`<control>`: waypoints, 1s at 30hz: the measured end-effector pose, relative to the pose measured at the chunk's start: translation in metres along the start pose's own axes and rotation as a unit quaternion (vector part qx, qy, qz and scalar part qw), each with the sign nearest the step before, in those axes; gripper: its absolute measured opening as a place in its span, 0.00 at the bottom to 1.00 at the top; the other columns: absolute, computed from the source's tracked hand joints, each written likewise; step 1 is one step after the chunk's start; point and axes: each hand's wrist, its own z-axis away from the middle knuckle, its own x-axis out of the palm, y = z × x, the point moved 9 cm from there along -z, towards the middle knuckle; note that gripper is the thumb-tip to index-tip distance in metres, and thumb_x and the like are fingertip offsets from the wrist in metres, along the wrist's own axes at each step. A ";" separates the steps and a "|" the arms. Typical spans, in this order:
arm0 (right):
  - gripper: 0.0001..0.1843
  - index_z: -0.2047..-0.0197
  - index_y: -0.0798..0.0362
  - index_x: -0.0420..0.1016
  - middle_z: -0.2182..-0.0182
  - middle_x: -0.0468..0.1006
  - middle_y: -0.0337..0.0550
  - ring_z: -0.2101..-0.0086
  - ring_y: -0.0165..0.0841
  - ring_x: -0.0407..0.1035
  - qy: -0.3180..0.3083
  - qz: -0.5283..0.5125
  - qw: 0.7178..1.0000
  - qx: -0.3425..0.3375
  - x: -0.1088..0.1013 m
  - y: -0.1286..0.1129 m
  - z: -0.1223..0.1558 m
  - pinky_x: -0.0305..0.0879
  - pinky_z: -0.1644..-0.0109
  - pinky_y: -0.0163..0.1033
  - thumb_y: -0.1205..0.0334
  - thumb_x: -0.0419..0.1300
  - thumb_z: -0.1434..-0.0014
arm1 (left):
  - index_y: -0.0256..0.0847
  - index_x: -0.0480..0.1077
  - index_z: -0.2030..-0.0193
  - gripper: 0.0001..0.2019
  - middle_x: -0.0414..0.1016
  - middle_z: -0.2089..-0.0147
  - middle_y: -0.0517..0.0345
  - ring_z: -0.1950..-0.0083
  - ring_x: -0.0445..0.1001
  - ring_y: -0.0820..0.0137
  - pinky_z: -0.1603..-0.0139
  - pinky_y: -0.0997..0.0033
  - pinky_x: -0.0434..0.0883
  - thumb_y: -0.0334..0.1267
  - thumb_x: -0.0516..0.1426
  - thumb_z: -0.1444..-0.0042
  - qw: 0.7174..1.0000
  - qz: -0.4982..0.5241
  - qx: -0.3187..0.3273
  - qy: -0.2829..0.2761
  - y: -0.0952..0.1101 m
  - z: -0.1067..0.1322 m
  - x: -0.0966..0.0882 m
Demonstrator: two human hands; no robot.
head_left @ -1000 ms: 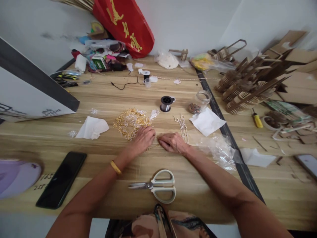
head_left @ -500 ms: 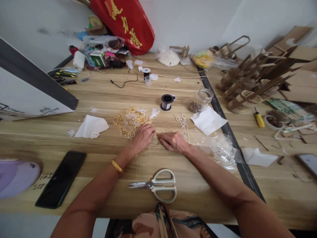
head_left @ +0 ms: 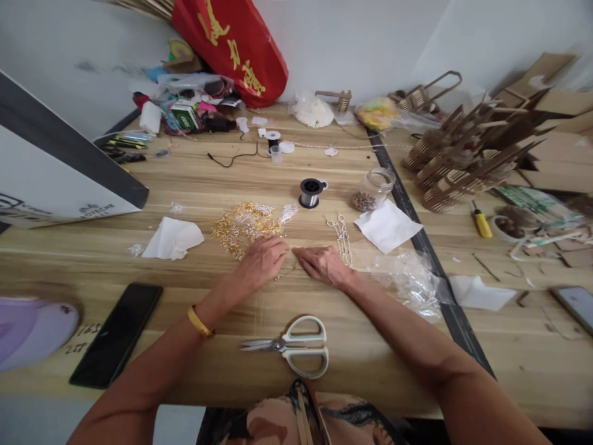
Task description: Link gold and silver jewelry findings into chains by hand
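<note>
Both hands rest close together on the wooden table (head_left: 194, 185). My left hand (head_left: 264, 261) has its fingers curled and pinched at the near edge of a heap of small gold beads and findings (head_left: 243, 225). Fingertip to fingertip with it, my right hand (head_left: 324, 264) is pinched too. A thin gold strand (head_left: 282, 274) trails from under the hands. What the fingers grip is too small to make out. Finished beaded strands (head_left: 341, 233) lie just beyond my right hand.
Scissors (head_left: 296, 347) lie near the front edge. A black phone (head_left: 115, 334) sits front left, white tissue (head_left: 172, 238) to the left, a wire spool (head_left: 310, 193), a bead jar (head_left: 375, 189) and white paper (head_left: 386, 226) behind, crumpled plastic (head_left: 410, 281) right. Wooden parts (head_left: 467, 154) pile at the far right.
My left forearm has slid toward me and left, the gold bangle moving down the wrist. Both hands stay pinched together at nearly the same spot.
</note>
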 end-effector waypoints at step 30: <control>0.20 0.40 0.51 0.61 0.59 0.78 0.45 0.63 0.32 0.73 -0.018 0.004 1.000 -0.006 0.002 -0.004 0.002 0.61 0.65 0.32 0.61 0.46 0.34 | 0.38 0.66 0.47 0.15 0.67 0.44 0.45 0.39 0.61 0.58 0.40 0.54 0.62 0.33 0.52 0.41 0.979 -0.064 -0.137 0.137 -0.003 0.157 -0.016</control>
